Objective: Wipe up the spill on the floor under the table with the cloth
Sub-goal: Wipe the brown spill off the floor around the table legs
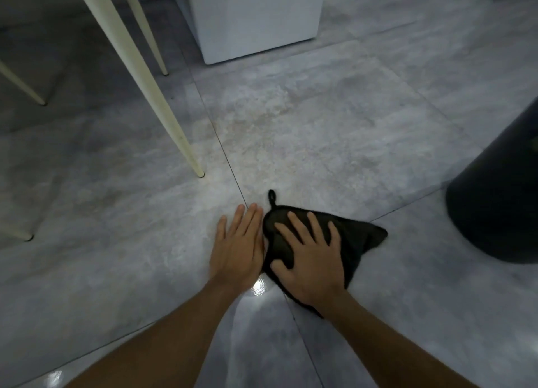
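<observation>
A home interior, seen from floor level

Large glossy grey stone-look tiles (334,131) cover the floor, with thin grout lines. Slim cream tapered furniture legs (145,79) stand on it at the left, a white boxy cabinet or appliance base (256,23) sits behind, and a dark round bin-like container (500,201) stands at the right.

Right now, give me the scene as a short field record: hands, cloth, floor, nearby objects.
left hand: flat, palm down on the bare tile, beside the cloth's left edge
right hand: fingers spread, pressed flat on top of the cloth
cloth: dark, rumpled on the floor, small hanging loop pointing away from the person
floor: grey tiles, mottled paler patch ahead of the cloth; whether it is wet cannot be told
table leg: cream, slanted, foot ahead-left of the hands
dark bin: right of the cloth, apart
white box: far side
</observation>
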Demonstrator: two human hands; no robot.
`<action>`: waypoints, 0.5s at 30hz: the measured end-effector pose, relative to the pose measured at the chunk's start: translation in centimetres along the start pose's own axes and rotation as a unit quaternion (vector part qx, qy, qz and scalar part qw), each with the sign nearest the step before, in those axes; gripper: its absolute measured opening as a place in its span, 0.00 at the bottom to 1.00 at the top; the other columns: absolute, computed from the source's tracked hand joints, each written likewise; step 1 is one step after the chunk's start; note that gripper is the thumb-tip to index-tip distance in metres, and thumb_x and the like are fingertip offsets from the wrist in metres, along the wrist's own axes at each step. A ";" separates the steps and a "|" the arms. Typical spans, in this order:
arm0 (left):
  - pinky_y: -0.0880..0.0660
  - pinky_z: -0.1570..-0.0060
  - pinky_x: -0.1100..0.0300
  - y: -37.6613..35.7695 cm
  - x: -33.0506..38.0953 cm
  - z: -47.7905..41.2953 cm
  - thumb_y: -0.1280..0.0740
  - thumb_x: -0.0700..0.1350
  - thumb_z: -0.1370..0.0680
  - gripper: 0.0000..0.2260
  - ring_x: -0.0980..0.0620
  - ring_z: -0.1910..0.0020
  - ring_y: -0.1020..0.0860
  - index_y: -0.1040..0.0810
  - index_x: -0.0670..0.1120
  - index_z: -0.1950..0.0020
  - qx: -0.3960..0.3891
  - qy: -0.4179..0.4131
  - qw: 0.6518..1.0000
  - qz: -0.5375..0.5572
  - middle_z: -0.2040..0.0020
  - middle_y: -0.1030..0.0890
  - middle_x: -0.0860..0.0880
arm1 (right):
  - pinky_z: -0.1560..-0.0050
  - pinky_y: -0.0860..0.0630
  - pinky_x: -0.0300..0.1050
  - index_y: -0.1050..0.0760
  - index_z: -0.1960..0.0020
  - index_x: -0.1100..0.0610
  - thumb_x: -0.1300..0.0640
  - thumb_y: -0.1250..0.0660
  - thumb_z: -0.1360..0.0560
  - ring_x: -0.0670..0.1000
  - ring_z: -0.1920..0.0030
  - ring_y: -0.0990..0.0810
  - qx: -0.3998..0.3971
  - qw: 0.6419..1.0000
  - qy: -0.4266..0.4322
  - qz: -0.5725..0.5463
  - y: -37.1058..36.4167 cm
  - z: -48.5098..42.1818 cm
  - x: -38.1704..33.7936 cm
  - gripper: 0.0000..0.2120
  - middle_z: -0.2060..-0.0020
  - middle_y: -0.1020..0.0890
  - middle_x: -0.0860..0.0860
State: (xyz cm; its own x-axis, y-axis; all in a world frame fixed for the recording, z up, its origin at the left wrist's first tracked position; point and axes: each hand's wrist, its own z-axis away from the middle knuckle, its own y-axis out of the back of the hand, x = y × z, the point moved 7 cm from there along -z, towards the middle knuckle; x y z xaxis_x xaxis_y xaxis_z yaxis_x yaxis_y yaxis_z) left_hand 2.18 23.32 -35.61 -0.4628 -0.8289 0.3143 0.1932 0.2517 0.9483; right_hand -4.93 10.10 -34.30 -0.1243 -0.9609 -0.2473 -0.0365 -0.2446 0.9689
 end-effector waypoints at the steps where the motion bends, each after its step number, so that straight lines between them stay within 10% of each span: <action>1: 0.52 0.21 0.48 0.5 -0.4 0.0 0.56 0.51 0.16 0.26 0.51 0.18 0.48 0.42 0.47 0.18 0.021 0.009 0.999 0.024 0.18 0.42 0.49 | 0.24 0.51 0.66 0.34 0.24 0.40 0.34 0.41 0.28 0.57 0.21 0.41 -0.013 1.000 0.007 0.007 -0.2 -1.7 -0.1 0.33 0.21 0.36 0.46; 8: 0.46 0.24 0.46 3.3 -7.2 0.7 0.46 0.55 0.17 0.26 0.45 0.19 0.45 0.37 0.50 0.20 0.056 0.119 0.991 -0.003 0.19 0.40 0.47 | 0.25 0.46 0.68 0.33 0.24 0.46 0.35 0.44 0.28 0.61 0.23 0.38 0.020 0.987 -0.160 0.028 1.5 1.0 4.4 0.34 0.23 0.33 0.51; 15: 0.49 0.22 0.47 3.9 -12.1 2.2 0.52 0.56 0.16 0.26 0.45 0.19 0.47 0.41 0.51 0.19 0.052 0.136 0.989 -0.021 0.18 0.42 0.48 | 0.24 0.52 0.69 0.32 0.25 0.43 0.34 0.41 0.28 0.61 0.21 0.41 -0.029 0.997 0.073 -0.028 -2.5 -2.3 -9.5 0.33 0.21 0.35 0.49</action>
State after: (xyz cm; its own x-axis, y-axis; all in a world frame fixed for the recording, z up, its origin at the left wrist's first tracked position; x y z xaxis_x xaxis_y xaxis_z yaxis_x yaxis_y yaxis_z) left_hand 6.61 35.49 -35.59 -0.2168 -0.9397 0.2647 0.0817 0.2527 0.9641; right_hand -1.37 19.53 -34.33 0.0225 -0.9532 -0.3016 0.0187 -0.3012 0.9534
